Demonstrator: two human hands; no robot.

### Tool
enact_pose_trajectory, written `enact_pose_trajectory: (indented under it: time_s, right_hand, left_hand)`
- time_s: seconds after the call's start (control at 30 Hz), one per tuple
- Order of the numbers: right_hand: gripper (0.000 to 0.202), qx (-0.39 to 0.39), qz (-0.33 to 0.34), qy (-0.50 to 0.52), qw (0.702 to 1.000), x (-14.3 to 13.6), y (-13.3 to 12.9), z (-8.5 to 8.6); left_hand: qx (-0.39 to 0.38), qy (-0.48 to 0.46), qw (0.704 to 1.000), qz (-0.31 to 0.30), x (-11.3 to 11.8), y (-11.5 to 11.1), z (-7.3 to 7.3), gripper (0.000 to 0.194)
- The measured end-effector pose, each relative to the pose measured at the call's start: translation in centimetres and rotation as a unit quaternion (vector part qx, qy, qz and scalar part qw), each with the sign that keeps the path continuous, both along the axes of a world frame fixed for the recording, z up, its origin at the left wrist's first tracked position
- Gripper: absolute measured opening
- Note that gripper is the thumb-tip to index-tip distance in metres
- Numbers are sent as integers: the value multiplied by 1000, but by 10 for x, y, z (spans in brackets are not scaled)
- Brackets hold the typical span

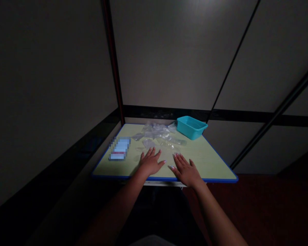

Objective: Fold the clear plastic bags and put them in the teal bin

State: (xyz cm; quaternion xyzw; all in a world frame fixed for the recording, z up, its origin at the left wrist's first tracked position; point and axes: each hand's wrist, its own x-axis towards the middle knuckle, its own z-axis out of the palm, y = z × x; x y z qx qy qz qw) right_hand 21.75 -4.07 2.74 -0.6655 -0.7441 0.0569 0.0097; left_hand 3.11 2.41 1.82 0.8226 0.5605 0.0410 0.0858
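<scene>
My left hand [151, 163] is spread over the near part of the table [207, 167], palm down, with nothing in it. To its right, my right hand [187, 171] also faces palm down with fingers stretched out, and it holds nothing. Just beyond my fingertips lies a loose heap of clear plastic bags [157, 132], crumpled and overlapping. How many bags there are I cannot tell. A few flatter pieces of clear plastic reach toward my left fingers.
A turquoise plastic basin [191, 128] stands at the table's back right corner. On the left side lies a phone [120, 149] with a lit, blurred screen. Panelled walls [164, 61] rise behind and to the left. The tabletop has a blue edge.
</scene>
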Motion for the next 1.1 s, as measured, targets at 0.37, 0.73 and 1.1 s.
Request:
enact_pose_trajectory:
  time_s: [0.37, 0.73, 1.1]
  right_hand:
    - [59, -21, -14, -16, 1000, 10, -5, 2]
    - [56, -1, -22, -15, 1000, 10, -6, -2]
    - [60, 23, -28, -10, 999, 11, -6, -7]
  left_hand:
    - [-3, 12, 999, 47, -38, 3, -1, 74]
    - [55, 72, 992, 88, -49, -1, 3, 59]
    - [86, 45, 992, 86, -45, -22, 9, 55]
